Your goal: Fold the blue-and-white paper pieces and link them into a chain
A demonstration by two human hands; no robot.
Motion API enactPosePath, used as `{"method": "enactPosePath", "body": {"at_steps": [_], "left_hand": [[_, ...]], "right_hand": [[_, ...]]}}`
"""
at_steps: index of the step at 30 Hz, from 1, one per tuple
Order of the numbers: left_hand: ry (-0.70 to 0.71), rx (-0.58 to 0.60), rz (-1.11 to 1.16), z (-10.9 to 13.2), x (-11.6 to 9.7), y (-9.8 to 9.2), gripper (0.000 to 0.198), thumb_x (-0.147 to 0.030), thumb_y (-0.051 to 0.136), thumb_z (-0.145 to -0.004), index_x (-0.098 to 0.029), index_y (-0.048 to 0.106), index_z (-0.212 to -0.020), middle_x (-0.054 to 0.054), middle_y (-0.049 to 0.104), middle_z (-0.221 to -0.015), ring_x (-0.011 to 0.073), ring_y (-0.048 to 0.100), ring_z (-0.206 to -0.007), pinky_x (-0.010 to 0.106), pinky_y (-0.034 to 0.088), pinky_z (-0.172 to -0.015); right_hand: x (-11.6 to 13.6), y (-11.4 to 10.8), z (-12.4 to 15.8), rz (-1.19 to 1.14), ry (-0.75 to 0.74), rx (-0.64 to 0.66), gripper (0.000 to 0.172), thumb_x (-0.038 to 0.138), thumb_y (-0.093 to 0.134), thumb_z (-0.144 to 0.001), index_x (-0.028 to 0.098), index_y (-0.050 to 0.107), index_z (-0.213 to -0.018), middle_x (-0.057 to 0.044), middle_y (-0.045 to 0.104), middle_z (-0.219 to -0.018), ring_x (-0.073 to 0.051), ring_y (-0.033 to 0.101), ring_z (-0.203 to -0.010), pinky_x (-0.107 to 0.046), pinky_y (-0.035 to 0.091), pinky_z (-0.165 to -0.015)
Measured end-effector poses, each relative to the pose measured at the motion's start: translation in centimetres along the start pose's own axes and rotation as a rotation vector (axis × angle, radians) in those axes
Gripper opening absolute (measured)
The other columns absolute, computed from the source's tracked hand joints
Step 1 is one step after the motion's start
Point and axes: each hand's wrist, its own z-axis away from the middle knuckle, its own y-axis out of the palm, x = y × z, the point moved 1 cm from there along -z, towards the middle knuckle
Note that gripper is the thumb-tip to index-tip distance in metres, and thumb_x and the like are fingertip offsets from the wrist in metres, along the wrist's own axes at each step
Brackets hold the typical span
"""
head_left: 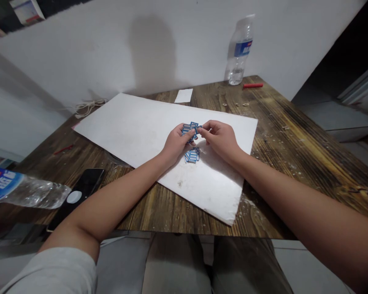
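Several small cards with blue borders (187, 130) are fanned out in my left hand (177, 141), the thumb pressing on their faces. My right hand (218, 136) pinches the edge of one blue-bordered card at the right side of that bunch, thumb against forefinger. Just below the hands, a small pile of similar blue-bordered cards (192, 155) lies overlapping on a large white board (135, 122). What is printed on the cards is too small to read.
A clear water bottle (241, 53) stands by the wall, near a red stick-like object (253, 85). A white paper piece (184, 96) lies behind the board. At left are a lying bottle (43, 191), a black phone (90, 179) and a white cable (87, 107).
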Motion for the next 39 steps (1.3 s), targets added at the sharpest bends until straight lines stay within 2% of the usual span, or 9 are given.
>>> {"method": "enactPosePath", "body": {"at_steps": [20,39], "left_hand": [[-0.013,0.015,-0.01,0.02,0.23,0.08,0.014,-0.025,0.07,-0.081,-0.017,0.058,-0.083,-0.001,0.06,-0.079,0.0067,0.058,-0.069,0.019,0.048,-0.059],[-0.004,0.013,-0.015,0.09,0.32,0.02,0.015,-0.027,0.07,-0.081,-0.018,0.058,-0.081,0.0,0.059,-0.077,0.0073,0.057,-0.07,0.019,0.048,-0.06]], "right_hand": [[0.68,-0.02,0.26,0.035,-0.002,-0.005,0.027,0.033,0.066,-0.081,0.022,0.049,-0.063,0.002,0.053,-0.06,-0.012,0.044,-0.06,-0.03,0.033,-0.06],[0.75,-0.1,0.37,0.025,0.005,-0.03,0.028,0.038,0.066,-0.082,0.022,0.052,-0.064,0.003,0.052,-0.06,-0.012,0.043,-0.06,-0.03,0.033,-0.059]]}}
